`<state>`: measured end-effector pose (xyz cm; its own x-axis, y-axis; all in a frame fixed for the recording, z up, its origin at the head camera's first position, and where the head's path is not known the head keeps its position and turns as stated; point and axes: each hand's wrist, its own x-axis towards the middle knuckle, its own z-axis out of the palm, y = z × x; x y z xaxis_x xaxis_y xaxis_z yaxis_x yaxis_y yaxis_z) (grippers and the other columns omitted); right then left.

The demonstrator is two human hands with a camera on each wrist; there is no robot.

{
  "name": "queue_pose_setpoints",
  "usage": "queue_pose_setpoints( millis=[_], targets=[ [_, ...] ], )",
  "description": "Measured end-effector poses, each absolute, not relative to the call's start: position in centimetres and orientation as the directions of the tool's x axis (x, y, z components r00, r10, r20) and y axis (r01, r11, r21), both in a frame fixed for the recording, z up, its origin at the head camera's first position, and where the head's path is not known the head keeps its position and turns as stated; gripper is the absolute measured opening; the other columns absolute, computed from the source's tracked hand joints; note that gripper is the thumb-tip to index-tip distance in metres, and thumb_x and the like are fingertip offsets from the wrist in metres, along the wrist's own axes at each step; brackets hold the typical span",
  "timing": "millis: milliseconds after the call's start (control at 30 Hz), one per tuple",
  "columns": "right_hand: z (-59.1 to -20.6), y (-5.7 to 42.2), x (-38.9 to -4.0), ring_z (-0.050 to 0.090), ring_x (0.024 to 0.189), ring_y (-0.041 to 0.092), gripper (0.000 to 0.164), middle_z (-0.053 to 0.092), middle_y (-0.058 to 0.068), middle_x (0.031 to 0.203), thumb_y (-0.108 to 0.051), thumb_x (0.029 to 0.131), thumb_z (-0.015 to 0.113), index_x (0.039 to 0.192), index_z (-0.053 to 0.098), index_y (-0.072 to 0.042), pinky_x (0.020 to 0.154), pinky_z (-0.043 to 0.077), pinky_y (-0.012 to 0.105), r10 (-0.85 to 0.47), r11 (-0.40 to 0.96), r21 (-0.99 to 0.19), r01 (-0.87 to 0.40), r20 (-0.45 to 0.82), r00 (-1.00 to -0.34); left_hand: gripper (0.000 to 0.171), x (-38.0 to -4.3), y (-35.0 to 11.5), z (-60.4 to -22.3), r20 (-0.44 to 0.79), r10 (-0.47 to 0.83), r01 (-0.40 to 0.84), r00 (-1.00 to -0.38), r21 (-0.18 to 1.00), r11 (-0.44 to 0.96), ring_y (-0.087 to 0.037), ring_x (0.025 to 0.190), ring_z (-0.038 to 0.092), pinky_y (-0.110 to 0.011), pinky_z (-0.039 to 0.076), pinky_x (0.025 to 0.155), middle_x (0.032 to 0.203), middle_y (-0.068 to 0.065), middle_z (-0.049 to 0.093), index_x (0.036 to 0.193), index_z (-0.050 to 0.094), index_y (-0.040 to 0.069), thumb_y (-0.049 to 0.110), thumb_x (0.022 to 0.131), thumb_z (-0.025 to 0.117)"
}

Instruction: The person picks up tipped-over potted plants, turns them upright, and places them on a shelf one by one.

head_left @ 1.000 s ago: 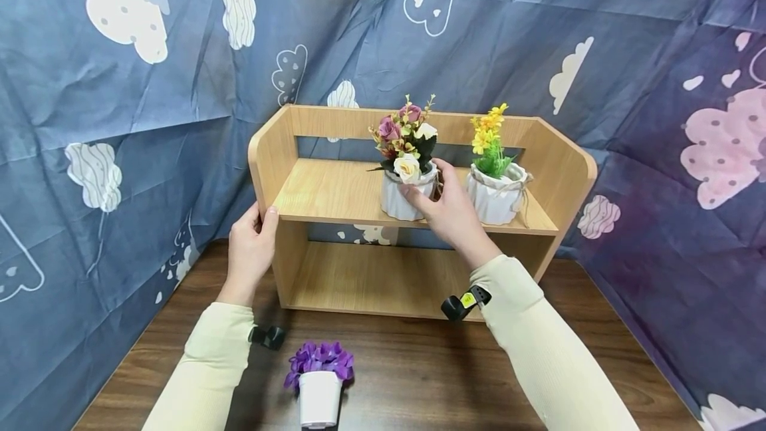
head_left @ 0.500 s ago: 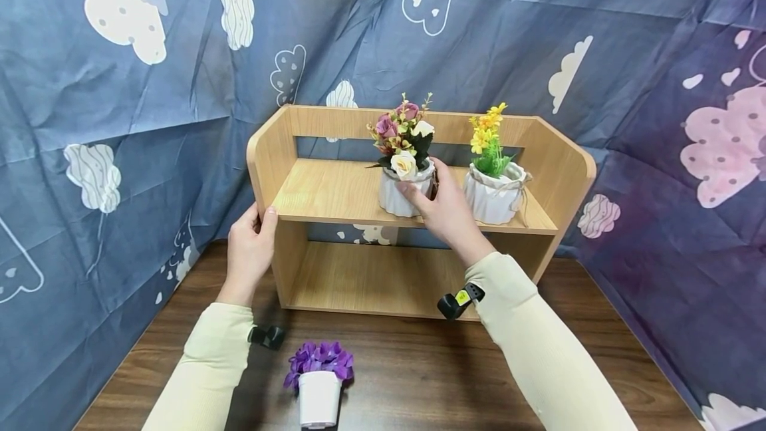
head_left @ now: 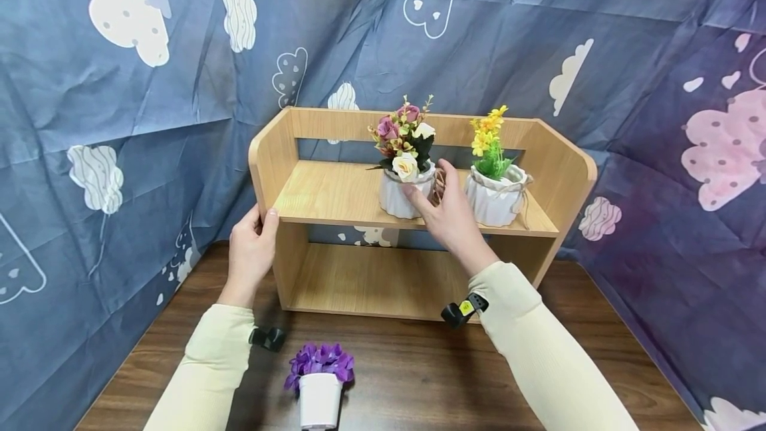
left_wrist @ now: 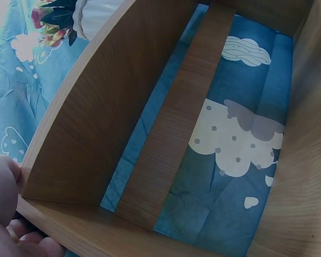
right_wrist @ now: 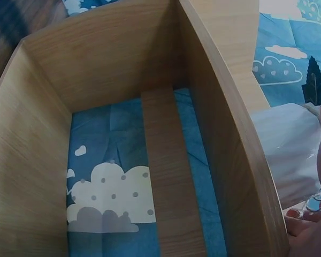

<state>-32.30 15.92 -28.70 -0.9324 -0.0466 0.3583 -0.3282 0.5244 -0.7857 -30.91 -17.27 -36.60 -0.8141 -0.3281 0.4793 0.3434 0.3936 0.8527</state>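
Note:
My left hand (head_left: 251,255) grips the front edge of the left side panel of a light wooden desktop shelf (head_left: 335,191), thumb in front and fingers behind. On its upper board stands a white ribbed flower pot (head_left: 397,198) with purple and cream roses. My right hand (head_left: 451,215) is at the pot's right side, its thumb overlapping the front. A gap with twine in it shows between the pot and the index finger. In the right wrist view that white pot (right_wrist: 289,150) is beside the fingers (right_wrist: 305,222).
Right of it, on the same board, stands a second white pot (head_left: 493,201) with yellow flowers and a twine bow. A small white pot with purple flowers (head_left: 320,398) lies on the dark wooden table (head_left: 407,378) in front. Blue cloud-patterned cloth (head_left: 179,85) hangs behind.
The rose pot has shifted slightly left from a second ago. Since half a second ago my right hand has moved a little right, its index finger loosening from the pot. My left hand stays put.

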Motion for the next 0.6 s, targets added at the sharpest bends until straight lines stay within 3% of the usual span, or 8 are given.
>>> queue_pose_setpoints(
  millis=[333, 600],
  targets=[
    [-29.7, 16.3, -30.1, 0.040, 0.158, 0.038, 0.084, 0.038, 0.021, 0.170, -0.039, 0.105, 0.070, 0.168, 0.025, -0.003, 0.130, 0.033, 0.051, -0.021, 0.459, -0.809, -0.368, 0.404, -0.914, 0.040, -30.8, -17.2, -36.6, 0.469, -0.332, 0.331, -0.818, 0.857, 0.396, -0.030, 0.116, 0.070, -0.005, 0.043, 0.082, 0.135, -0.022, 0.073, 0.143, 0.068, 0.005, 0.025, 0.111, 0.054],
    [-30.2, 16.8, -27.7, 0.049, 0.152, 0.039, 0.075, 0.047, 0.021, 0.165, -0.036, 0.105, 0.070, 0.163, 0.037, -0.002, 0.126, 0.040, 0.052, 0.012, 0.473, -0.783, -0.405, 0.465, -0.885, 0.040, -30.7, -17.2, -36.6, 0.472, -0.329, 0.336, -0.818, 0.856, 0.392, -0.030, 0.116, 0.070, -0.005, 0.043, 0.082, 0.135, -0.022, 0.073, 0.143, 0.068, 0.005, 0.024, 0.111, 0.054]
  ],
)
